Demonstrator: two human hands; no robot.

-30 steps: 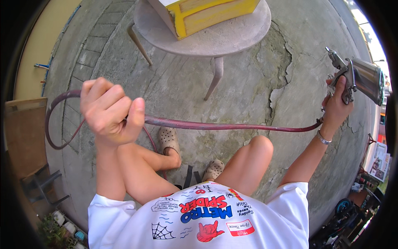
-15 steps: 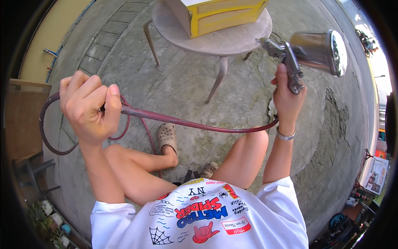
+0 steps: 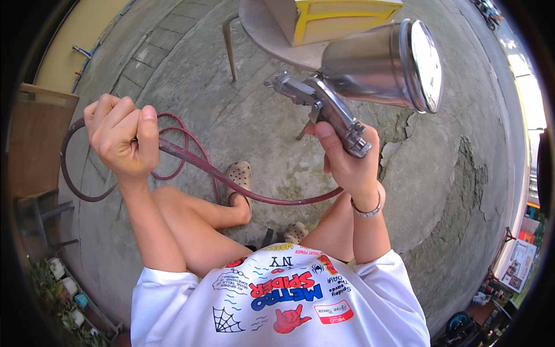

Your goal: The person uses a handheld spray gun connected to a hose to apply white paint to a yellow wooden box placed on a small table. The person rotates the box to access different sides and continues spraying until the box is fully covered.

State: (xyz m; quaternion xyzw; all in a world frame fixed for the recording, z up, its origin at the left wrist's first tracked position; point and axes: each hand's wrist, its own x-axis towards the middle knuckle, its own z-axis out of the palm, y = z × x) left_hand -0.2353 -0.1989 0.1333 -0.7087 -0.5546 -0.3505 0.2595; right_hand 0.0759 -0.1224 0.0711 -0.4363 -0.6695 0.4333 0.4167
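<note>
My left hand is closed in a fist around a dark red hose, holding it up at the left. From there the hose sags across to my right wrist, and another length loops down to the ground. In my right hand is a metal spray gun, gripped by its handle and tilted with its nozzle toward the left. A large silver cup is fixed to the gun. Beyond the gun stands a yellow and grey box-like piece on a round stool, partly covered by the cup.
Cracked concrete ground spreads around my feet. A brown wooden panel and a dark chair stand at the left, with potted plants below them. At the right edge are a printed board and a wheel.
My right hand has brought the spray gun left and closer, and its cup now looks larger. The stool and box have shifted right and up in view. My left hand keeps the hose.
</note>
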